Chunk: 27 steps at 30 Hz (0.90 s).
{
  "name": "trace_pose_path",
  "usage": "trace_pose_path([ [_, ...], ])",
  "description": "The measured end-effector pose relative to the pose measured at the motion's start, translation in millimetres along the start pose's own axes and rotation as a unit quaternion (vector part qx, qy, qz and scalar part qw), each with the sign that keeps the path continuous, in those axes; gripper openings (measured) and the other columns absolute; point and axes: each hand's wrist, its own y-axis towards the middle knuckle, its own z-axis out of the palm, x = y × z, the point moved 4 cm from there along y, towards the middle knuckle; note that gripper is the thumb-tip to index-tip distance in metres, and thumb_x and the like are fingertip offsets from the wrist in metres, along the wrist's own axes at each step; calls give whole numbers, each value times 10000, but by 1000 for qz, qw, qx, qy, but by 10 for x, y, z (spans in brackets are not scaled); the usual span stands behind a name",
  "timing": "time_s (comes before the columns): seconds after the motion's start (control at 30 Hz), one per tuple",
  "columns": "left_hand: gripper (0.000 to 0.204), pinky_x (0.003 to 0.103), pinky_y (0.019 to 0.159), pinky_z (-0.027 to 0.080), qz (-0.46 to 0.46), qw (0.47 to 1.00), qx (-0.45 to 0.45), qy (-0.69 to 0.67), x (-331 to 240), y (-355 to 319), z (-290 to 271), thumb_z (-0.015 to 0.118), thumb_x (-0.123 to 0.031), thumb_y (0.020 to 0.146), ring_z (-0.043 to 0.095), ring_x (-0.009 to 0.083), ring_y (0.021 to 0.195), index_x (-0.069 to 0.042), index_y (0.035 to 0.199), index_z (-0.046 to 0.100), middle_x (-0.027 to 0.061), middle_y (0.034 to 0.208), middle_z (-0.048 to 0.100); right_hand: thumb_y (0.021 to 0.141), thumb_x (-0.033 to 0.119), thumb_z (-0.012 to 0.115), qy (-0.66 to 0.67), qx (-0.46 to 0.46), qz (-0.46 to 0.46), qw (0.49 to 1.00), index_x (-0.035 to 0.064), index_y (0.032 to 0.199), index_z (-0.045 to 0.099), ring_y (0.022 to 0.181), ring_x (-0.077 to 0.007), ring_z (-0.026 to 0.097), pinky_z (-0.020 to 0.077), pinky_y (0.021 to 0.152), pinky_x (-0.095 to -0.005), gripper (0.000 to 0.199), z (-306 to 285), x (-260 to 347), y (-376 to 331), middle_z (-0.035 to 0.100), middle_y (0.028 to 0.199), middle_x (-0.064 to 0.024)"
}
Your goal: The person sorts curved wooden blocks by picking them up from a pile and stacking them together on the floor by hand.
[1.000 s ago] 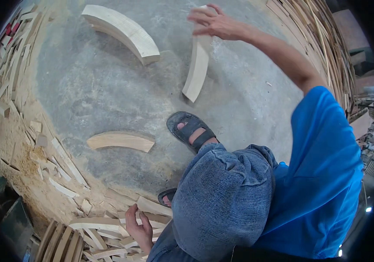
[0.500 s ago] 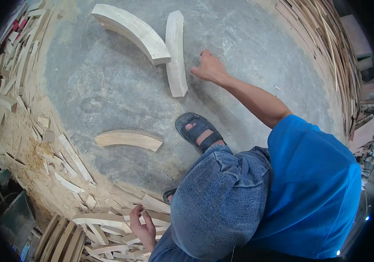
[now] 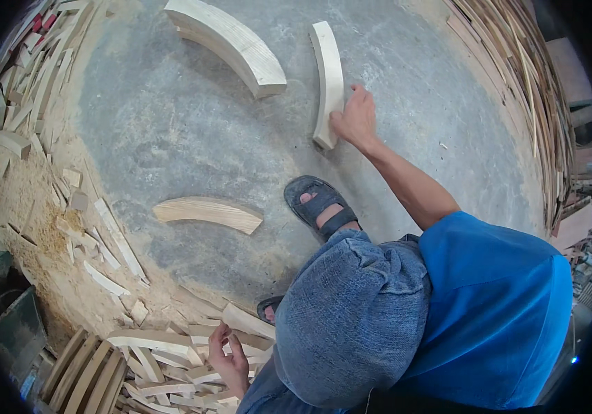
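A pale curved wooden piece is at my right hand, whose thumb rests on its near end while the other fingers curl by its right edge. A thicker curved wooden piece lies to its left, apart from it. Nearer to me, a smaller curved wooden piece lies on the concrete floor. Low in the view, my left hand hangs beside my knee, its fingers loosely bent and apart with nothing in them. Behind it is a heap of curved wood offcuts.
Wood scraps and sawdust line the left side. Long thin wooden strips are piled along the right. Several curved slats stand at the lower left. My sandalled foot is on the floor near the held piece.
My right hand has taken hold of the slender curved piece. That piece has turned and shifted right, away from the thicker one. My left hand has hardly moved.
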Motion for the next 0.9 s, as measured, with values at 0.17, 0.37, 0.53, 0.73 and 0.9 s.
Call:
trace_pose_path([
  [0.17, 260, 324, 818, 492, 20, 999, 26, -25, -47, 92, 4, 582, -75, 923, 625, 229, 903, 32, 1159, 595, 149, 1008, 635, 729, 254, 703, 17, 90, 72, 993, -118, 1279, 382, 1084, -448, 544, 443, 949, -479, 737, 218, 40, 36, 546, 1151, -327],
  [0.37, 252, 333, 807, 507, 27, 1000, 0, -9, -4, 41, 0, 579, -76, 920, 634, 237, 893, 26, 1150, 595, 154, 996, 640, 746, 240, 677, 237, 37, 77, 968, -95, 1163, 528, 1039, -397, 588, 469, 907, -457, 555, -255, 303, 269, 583, 1107, -288],
  [0.53, 249, 345, 798, 517, 30, 999, -3, -12, -59, 3, -42, 573, -61, 914, 646, 244, 888, 21, 1148, 597, 153, 982, 648, 739, 247, 643, 244, -13, -146, 959, -95, 1168, 535, 969, -375, 593, 484, 873, -460, 559, -998, 1203, 547, 587, 1045, -275],
  [0.73, 252, 343, 807, 519, 30, 999, -12, -26, -66, 13, -10, 569, -44, 912, 650, 243, 908, 24, 1153, 594, 160, 994, 648, 727, 286, 633, 121, 15, -223, 967, -115, 1156, 551, 993, -377, 617, 502, 864, -469, 593, -850, 2015, 908, 605, 1099, -288],
  [0.9, 249, 341, 812, 519, 23, 999, -23, -32, -73, -32, -33, 576, -54, 915, 651, 239, 909, 30, 1148, 599, 169, 1009, 654, 719, 248, 637, 30, 85, -241, 966, -149, 1081, 562, 867, -383, 641, 532, 745, -470, 543, -659, 2224, 937, 622, 972, -299],
])
